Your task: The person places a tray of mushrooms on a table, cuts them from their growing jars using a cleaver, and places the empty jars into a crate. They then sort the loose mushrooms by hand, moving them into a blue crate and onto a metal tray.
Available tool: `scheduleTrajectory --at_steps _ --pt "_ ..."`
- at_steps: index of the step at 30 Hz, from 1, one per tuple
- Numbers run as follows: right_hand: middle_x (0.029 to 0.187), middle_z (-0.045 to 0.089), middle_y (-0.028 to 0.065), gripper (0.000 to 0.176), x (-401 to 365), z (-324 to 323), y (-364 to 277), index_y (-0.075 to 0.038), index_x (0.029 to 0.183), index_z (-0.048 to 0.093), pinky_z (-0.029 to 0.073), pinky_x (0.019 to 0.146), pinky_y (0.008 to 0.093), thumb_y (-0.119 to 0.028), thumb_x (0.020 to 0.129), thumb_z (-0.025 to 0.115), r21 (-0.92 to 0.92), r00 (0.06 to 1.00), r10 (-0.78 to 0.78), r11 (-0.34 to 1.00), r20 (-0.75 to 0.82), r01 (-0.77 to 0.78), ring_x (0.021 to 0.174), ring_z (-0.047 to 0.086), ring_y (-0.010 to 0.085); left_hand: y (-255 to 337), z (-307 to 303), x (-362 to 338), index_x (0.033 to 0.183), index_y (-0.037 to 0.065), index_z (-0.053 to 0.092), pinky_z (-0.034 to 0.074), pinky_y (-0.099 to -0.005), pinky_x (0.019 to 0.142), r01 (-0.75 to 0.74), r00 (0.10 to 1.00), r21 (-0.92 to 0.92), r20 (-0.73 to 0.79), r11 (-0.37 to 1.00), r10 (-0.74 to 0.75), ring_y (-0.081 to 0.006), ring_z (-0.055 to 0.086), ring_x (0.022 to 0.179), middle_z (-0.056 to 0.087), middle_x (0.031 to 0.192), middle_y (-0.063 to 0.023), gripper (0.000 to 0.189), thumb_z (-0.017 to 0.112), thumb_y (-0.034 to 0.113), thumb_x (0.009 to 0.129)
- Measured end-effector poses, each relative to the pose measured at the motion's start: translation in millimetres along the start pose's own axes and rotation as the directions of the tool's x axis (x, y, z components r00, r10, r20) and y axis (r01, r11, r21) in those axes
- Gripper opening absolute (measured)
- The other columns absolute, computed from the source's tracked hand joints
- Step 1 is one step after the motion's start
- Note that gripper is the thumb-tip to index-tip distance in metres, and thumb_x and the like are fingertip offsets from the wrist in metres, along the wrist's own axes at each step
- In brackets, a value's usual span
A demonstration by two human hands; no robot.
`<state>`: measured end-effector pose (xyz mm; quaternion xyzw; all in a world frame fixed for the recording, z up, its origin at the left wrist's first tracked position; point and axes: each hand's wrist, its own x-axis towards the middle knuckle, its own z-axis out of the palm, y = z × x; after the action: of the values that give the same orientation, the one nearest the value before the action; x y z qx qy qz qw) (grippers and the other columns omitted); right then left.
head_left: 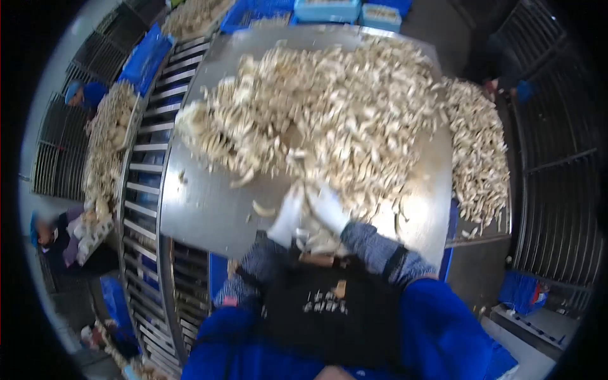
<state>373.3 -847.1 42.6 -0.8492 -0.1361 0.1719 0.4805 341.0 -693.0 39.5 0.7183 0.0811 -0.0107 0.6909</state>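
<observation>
A large heap of pale, cream-coloured pieces that look like mushrooms point(354, 107) covers much of a metal table point(209, 215). Both hands wear white gloves at the near edge of the heap. My left hand point(290, 212) is angled inward, its fingers blurred and close to a few pieces. Close beside it, my right hand point(327, 208) touches the heap's edge, its fingertips also smeared. What either hand holds cannot be made out. More pieces lie between my wrists, near the black apron point(335, 310). One loose curved piece point(263, 209) rests left of my left hand.
A slatted metal rack point(144, 168) runs along the table's left side. Another pale heap point(478, 152) lies to the right. Blue bins point(326, 11) stand beyond the far edge. Co-workers point(88, 95) are at the left, beside another heap.
</observation>
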Motion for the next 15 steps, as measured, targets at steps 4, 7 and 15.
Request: scheduleTrajectory --at_steps 4,7,15 --pt "0.142 0.05 0.0257 0.047 -9.5 -4.0 6.9 0.001 0.144 0.045 0.03 0.118 0.0375 -0.028 0.107 0.047 0.289 0.982 -0.045 0.953 -0.184 0.097 0.138 0.042 0.0368 21.6 25.3 -2.1 0.135 -0.004 0.053 0.052 -0.0365 0.096 -0.069 0.983 -0.159 0.156 0.985 0.094 -0.0296 0.062 0.117 0.061 0.126 -0.0212 0.045 0.061 0.022 0.099" --pt "0.102 0.068 0.0168 0.039 -12.1 -7.9 13.2 0.003 0.117 0.063 0.049 0.085 0.0341 -0.03 0.107 0.047 0.421 0.973 0.105 0.907 -0.203 -0.01 0.093 0.063 0.0258 19.4 25.8 4.9 0.118 0.001 0.061 0.053 -0.0295 0.087 0.372 0.928 -0.404 0.175 0.836 -0.328 -0.0206 0.067 0.101 0.067 0.107 -0.0136 0.027 0.062 0.021 0.101" --pt "0.084 0.065 -0.0014 0.027 -24.2 -13.7 1.2 -0.002 0.098 0.07 0.046 0.066 0.0294 -0.027 0.101 0.061 0.75 0.879 0.415 0.653 -0.236 -0.107 0.073 0.054 0.0094 53.5 43.8 -13.5 0.114 -0.001 0.062 0.054 -0.029 0.084 -0.124 0.974 0.247 0.214 0.961 0.071 -0.014 0.066 0.091 0.07 0.1 -0.0082 0.028 0.073 0.014 0.093"
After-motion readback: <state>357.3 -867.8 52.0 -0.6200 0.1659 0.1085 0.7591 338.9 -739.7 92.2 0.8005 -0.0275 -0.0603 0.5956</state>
